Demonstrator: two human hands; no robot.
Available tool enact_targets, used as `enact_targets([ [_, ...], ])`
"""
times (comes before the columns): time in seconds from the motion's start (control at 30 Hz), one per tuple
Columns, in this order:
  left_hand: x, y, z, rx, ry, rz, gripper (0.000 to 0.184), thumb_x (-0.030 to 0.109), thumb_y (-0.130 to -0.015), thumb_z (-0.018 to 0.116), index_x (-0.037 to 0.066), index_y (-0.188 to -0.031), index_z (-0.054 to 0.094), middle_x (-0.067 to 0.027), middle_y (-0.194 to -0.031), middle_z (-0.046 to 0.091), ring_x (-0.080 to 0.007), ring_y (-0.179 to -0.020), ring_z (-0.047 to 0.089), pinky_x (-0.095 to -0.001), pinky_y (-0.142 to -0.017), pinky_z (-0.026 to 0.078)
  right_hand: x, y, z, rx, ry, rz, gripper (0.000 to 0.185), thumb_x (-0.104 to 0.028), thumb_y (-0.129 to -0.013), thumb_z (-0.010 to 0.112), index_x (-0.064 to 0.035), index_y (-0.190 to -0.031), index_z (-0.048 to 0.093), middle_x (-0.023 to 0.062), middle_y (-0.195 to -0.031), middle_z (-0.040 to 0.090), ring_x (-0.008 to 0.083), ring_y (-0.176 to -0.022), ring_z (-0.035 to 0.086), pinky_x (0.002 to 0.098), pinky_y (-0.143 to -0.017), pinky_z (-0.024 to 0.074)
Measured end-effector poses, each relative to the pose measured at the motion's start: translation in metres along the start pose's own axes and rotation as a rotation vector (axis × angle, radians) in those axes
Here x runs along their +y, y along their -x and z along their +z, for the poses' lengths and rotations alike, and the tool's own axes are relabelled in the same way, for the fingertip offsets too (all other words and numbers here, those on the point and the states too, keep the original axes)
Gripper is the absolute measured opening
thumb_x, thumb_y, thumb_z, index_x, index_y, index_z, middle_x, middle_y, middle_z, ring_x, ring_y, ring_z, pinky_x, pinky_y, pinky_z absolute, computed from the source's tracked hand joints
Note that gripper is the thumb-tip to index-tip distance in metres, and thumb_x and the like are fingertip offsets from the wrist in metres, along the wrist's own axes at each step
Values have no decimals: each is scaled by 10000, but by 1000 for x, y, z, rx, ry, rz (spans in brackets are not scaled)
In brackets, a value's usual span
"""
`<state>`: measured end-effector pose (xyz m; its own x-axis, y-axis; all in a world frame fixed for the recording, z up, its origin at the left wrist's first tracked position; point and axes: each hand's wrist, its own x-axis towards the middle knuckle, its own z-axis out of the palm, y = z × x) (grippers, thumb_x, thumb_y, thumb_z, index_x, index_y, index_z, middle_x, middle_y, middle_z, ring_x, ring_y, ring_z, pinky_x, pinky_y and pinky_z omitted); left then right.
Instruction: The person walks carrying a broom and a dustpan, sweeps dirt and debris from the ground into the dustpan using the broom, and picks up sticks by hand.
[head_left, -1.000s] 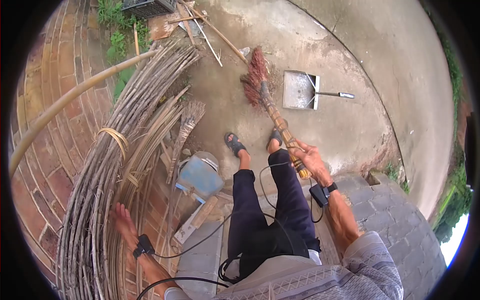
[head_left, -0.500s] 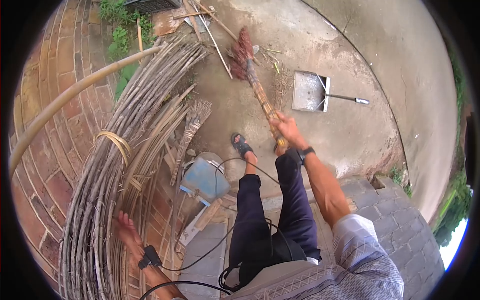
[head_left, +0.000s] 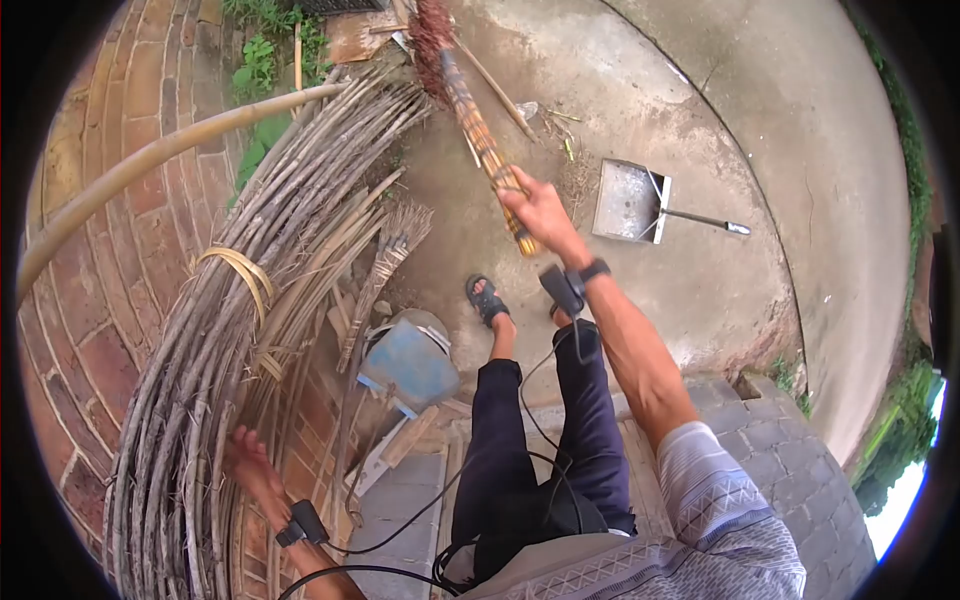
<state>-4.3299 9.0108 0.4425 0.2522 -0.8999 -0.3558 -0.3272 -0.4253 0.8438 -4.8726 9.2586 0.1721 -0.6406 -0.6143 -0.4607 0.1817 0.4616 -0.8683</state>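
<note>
My right hand [head_left: 543, 213] is wrapped around the lower end of a broom [head_left: 472, 115] with a banded yellow-brown handle. Its reddish-brown head points away from me, close to the top of a long bundle of sticks [head_left: 205, 370]. My left hand [head_left: 257, 468] is beside that bundle with its fingers apart and nothing visible in them; I cannot tell whether it touches the sticks. A metal dustpan [head_left: 628, 200] with a dark handle lies on the concrete to the right of the broom.
A brick wall [head_left: 110, 290] rises on the left, with a curved pole [head_left: 150, 165] crossing it. A small twig brush [head_left: 395, 240] and a blue scoop-like container [head_left: 410, 360] sit by the sticks. A loose stick [head_left: 500, 90] lies ahead. Cables hang across my legs.
My right hand has moved forward and left with the broom, bringing its head near the top of the stick bundle. My left hand has stayed almost in place.
</note>
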Motion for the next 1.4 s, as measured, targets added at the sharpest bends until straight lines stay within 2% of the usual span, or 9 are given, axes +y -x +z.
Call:
enact_targets([
  [0.17,12,14,11,-2,0,-6,331,374,-1047,537,81,-1198,562,-42,-1068,690,-111,-877,659,-229,-674,508,22,-39,4,-140,164,156,535,-320,-876,647,12,-1293,603,161,-719,650,180,-657,641,370,-620,516],
  [0.23,8,10,8,21,-10,-22,330,374,-1047,539,82,-1197,567,-39,-1064,687,-112,-879,655,-236,-687,504,23,16,0,-57,-30,227,400,-257,-894,632,-37,-1228,642,69,-709,612,145,-645,610,351,-594,511],
  [0.37,3,14,10,10,-8,-25,329,377,-1043,544,90,-1199,579,-26,-1059,680,-112,-899,647,-250,-717,490,27,100,-3,-6,89,286,371,-264,-902,633,6,-1156,640,91,-665,614,149,-605,594,345,-552,490],
  [0.5,-3,11,4,27,2,-24,320,373,-1040,545,94,-1193,585,-21,-1051,677,-112,-887,644,-250,-722,485,31,139,1,59,70,287,651,-281,-897,663,27,-1440,481,104,-740,679,162,-651,641,327,-614,531],
  [0.7,-4,3,0,22,-104,-11,274,275,-1057,448,96,-1226,569,-31,-1141,647,-130,-996,606,-303,-842,442,8,56,16,38,124,103,536,-278,-914,618,23,-1351,547,199,-725,657,215,-630,671,386,-572,525],
  [0.87,-3,-10,-9,30,-67,-43,336,393,-1062,482,115,-1243,532,-26,-1083,648,-127,-916,591,-303,-808,438,7,21,9,-82,-337,343,343,-257,-958,602,22,-1158,612,57,-706,602,174,-565,633,337,-481,503],
  [0.9,-5,-10,-11,11,-61,-35,337,396,-1062,480,116,-1241,532,-26,-1085,648,-126,-920,591,-302,-810,436,28,35,12,-57,-606,525,350,-265,-963,613,13,-1176,622,50,-711,607,164,-539,615,339,-470,496],
  [1.07,3,7,6,10,-68,-49,345,407,-1062,475,116,-1240,531,-21,-1112,644,-132,-961,589,-303,-847,434,86,175,2,4,-303,520,496,-315,-954,626,-40,-1363,573,66,-777,641,146,-625,613,323,-526,502],
  [1.4,-17,-19,-16,7,-14,-51,343,412,-1072,437,125,-1214,559,-11,-1155,629,-133,-1013,573,-332,-927,389,-14,269,-87,108,-345,580,622,-223,-950,668,9,-1480,439,60,-772,652,125,-550,603,289,-511,508],
])
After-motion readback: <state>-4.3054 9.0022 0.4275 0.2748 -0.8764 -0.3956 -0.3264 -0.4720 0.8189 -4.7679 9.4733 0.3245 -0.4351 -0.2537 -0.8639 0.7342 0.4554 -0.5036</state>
